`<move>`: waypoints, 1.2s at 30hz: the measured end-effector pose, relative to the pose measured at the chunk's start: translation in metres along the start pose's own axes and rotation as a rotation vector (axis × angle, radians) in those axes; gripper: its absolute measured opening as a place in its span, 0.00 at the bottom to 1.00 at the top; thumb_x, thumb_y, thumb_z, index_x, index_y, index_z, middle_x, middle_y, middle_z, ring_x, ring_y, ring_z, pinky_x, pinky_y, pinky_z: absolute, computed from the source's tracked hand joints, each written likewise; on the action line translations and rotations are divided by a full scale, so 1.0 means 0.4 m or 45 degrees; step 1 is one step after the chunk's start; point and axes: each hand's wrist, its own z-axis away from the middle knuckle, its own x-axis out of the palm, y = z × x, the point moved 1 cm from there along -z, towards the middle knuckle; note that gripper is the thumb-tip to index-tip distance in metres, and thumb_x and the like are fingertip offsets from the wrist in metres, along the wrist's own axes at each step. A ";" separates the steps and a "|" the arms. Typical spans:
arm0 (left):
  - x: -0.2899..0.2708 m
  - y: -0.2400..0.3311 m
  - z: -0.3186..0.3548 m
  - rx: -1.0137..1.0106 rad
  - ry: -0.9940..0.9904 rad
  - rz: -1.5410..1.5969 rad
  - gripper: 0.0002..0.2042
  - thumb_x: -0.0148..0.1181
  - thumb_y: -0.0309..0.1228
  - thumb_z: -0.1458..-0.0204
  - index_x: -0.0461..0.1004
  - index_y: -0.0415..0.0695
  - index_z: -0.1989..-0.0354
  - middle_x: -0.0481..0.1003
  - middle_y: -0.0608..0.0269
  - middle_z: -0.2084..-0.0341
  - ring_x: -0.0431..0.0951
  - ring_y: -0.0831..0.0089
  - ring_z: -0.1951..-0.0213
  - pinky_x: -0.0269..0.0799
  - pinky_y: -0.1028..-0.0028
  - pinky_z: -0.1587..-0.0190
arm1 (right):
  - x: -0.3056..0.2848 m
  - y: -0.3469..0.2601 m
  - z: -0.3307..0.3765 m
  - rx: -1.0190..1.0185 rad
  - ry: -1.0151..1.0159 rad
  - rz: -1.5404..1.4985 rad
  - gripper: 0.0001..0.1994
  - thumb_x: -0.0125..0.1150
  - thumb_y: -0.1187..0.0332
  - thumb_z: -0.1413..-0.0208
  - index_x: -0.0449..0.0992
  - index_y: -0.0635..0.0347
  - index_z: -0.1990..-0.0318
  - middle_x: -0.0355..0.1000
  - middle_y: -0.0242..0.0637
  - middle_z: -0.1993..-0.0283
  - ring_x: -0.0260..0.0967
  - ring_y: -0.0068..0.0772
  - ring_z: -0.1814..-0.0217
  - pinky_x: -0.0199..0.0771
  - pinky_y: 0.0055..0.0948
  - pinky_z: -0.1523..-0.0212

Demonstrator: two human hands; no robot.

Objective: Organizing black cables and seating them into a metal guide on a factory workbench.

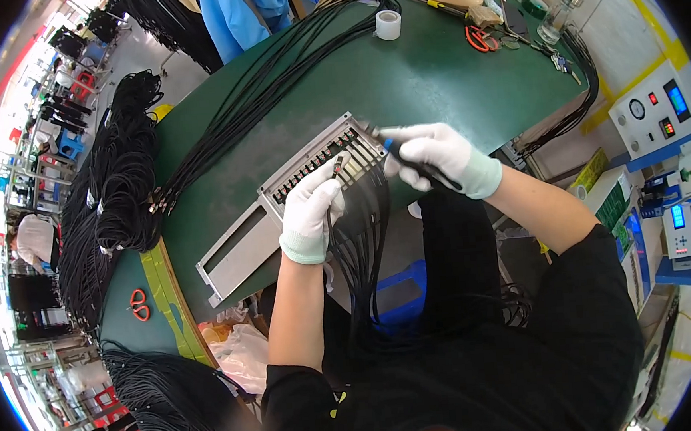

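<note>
At the near edge of the green round desk [432,81], the white-gloved left hand [310,210] pinches a black cable end [337,165] in a narrow grip against the grey metal connector panel [322,163]. The white-gloved right hand [437,157], wrist bent inward, holds a blue-and-black screwdriver [410,159] in a closed grip, tip at the panel's right end.

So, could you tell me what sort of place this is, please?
Most likely a cable-assembly workshop: a green workbench, bundles of black cables, and a grey metal connector panel being wired by gloved hands.

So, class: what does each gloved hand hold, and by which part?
The right hand grips a screwdriver by its handle. The left hand pinches a black cable near its end, at the metal panel.
</note>
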 end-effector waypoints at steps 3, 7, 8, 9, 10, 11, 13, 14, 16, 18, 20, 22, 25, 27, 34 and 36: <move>0.003 0.007 -0.008 -0.098 -0.009 0.132 0.21 0.52 0.27 0.41 0.68 0.32 0.39 0.68 0.75 0.83 0.62 0.87 0.82 0.57 0.85 0.77 | -0.035 -0.017 0.005 -0.196 0.068 0.473 0.26 0.56 0.70 0.41 0.65 0.67 0.34 0.75 0.33 0.60 0.66 0.15 0.69 0.71 0.17 0.67; 0.017 0.013 -0.006 -0.070 0.045 0.124 0.21 0.52 0.29 0.41 0.68 0.34 0.39 0.68 0.74 0.83 0.63 0.87 0.82 0.56 0.86 0.78 | 0.008 -0.018 0.023 -0.328 0.038 1.369 0.32 0.66 0.63 0.51 0.68 0.57 0.36 0.72 0.34 0.62 0.70 0.29 0.64 0.73 0.31 0.60; 0.019 0.013 -0.008 -0.078 0.054 0.113 0.21 0.52 0.29 0.41 0.69 0.34 0.39 0.68 0.74 0.83 0.62 0.87 0.83 0.56 0.86 0.79 | 0.012 0.000 0.020 -0.425 0.082 1.546 0.33 0.66 0.62 0.55 0.69 0.53 0.36 0.69 0.40 0.66 0.71 0.37 0.65 0.74 0.34 0.60; 0.020 0.014 -0.008 -0.088 0.062 0.099 0.21 0.52 0.29 0.40 0.69 0.35 0.39 0.69 0.74 0.83 0.62 0.88 0.83 0.56 0.87 0.79 | 0.024 0.010 0.021 -0.536 0.137 1.623 0.31 0.63 0.64 0.54 0.69 0.55 0.37 0.70 0.41 0.65 0.72 0.42 0.65 0.74 0.38 0.61; 0.021 0.013 -0.007 -0.089 0.061 0.099 0.21 0.52 0.29 0.40 0.69 0.35 0.39 0.69 0.74 0.83 0.62 0.88 0.83 0.56 0.87 0.79 | 0.020 0.019 0.015 -0.617 0.156 1.716 0.31 0.62 0.67 0.54 0.69 0.56 0.37 0.70 0.42 0.64 0.71 0.42 0.65 0.74 0.37 0.62; 0.024 0.013 -0.004 -0.070 0.074 0.096 0.20 0.53 0.30 0.40 0.70 0.36 0.41 0.69 0.74 0.83 0.62 0.88 0.83 0.55 0.87 0.79 | 0.017 0.024 0.011 -0.699 0.177 1.809 0.32 0.62 0.70 0.55 0.68 0.57 0.37 0.71 0.43 0.63 0.71 0.42 0.66 0.74 0.36 0.62; 0.023 0.013 0.000 -0.047 0.094 0.092 0.19 0.54 0.31 0.40 0.72 0.37 0.42 0.69 0.74 0.82 0.62 0.88 0.83 0.55 0.87 0.80 | 0.031 0.025 0.006 -0.711 0.148 1.778 0.30 0.61 0.70 0.54 0.69 0.59 0.38 0.72 0.44 0.61 0.72 0.45 0.64 0.74 0.37 0.61; 0.021 0.012 0.001 -0.022 0.110 0.108 0.18 0.55 0.32 0.40 0.73 0.37 0.43 0.69 0.74 0.82 0.62 0.88 0.83 0.54 0.87 0.80 | 0.040 0.025 0.003 -0.720 0.122 1.748 0.29 0.61 0.70 0.54 0.69 0.60 0.40 0.72 0.45 0.60 0.73 0.48 0.61 0.75 0.39 0.60; 0.024 0.004 -0.001 -0.008 0.132 0.125 0.17 0.56 0.33 0.39 0.74 0.38 0.45 0.70 0.74 0.82 0.62 0.89 0.83 0.54 0.87 0.80 | 0.055 0.043 -0.009 -0.791 0.126 1.783 0.28 0.61 0.68 0.54 0.70 0.60 0.41 0.73 0.44 0.62 0.73 0.47 0.61 0.76 0.39 0.59; 0.029 0.000 0.002 -0.015 0.144 0.119 0.13 0.56 0.34 0.38 0.78 0.40 0.51 0.70 0.75 0.82 0.62 0.89 0.84 0.52 0.87 0.81 | 0.069 0.056 -0.008 -0.805 0.120 1.869 0.27 0.63 0.69 0.55 0.70 0.59 0.44 0.74 0.45 0.57 0.73 0.47 0.58 0.77 0.39 0.57; 0.028 0.002 0.002 -0.024 0.185 0.127 0.12 0.56 0.33 0.38 0.78 0.40 0.53 0.71 0.75 0.82 0.62 0.89 0.84 0.52 0.86 0.81 | 0.081 0.057 -0.009 -0.850 0.102 1.862 0.29 0.64 0.68 0.56 0.69 0.59 0.43 0.73 0.45 0.55 0.73 0.48 0.57 0.76 0.40 0.56; 0.038 0.018 0.010 -0.052 0.240 0.145 0.10 0.56 0.33 0.38 0.80 0.41 0.58 0.71 0.75 0.83 0.61 0.90 0.85 0.51 0.86 0.81 | 0.103 0.044 -0.005 -0.864 0.051 1.913 0.35 0.68 0.68 0.60 0.67 0.57 0.38 0.70 0.44 0.52 0.69 0.48 0.53 0.71 0.40 0.52; 0.035 0.014 0.014 -0.012 0.279 0.138 0.11 0.55 0.34 0.37 0.80 0.41 0.57 0.70 0.75 0.83 0.61 0.90 0.84 0.52 0.86 0.81 | 0.116 0.053 0.001 -0.779 0.144 2.224 0.39 0.68 0.69 0.61 0.64 0.55 0.35 0.69 0.43 0.52 0.68 0.46 0.53 0.69 0.40 0.52; 0.039 0.012 0.016 -0.011 0.300 0.184 0.12 0.54 0.34 0.36 0.79 0.40 0.55 0.70 0.76 0.83 0.61 0.90 0.84 0.53 0.85 0.81 | 0.098 0.057 -0.005 -0.739 0.191 2.221 0.39 0.67 0.71 0.60 0.64 0.51 0.33 0.69 0.41 0.52 0.68 0.45 0.53 0.68 0.40 0.53; 0.019 0.020 0.006 0.110 0.278 0.050 0.14 0.50 0.34 0.34 0.76 0.39 0.49 0.67 0.75 0.83 0.62 0.88 0.83 0.54 0.85 0.80 | 0.070 0.005 0.012 -0.906 0.253 2.093 0.33 0.67 0.72 0.58 0.73 0.45 0.39 0.70 0.37 0.56 0.68 0.42 0.56 0.68 0.37 0.55; 0.026 0.029 0.006 0.005 0.270 -0.046 0.11 0.50 0.33 0.36 0.75 0.42 0.68 0.68 0.73 0.84 0.62 0.87 0.84 0.54 0.84 0.81 | 0.071 -0.003 0.006 -0.984 0.220 2.133 0.32 0.66 0.73 0.59 0.74 0.42 0.41 0.70 0.35 0.57 0.69 0.40 0.57 0.68 0.37 0.56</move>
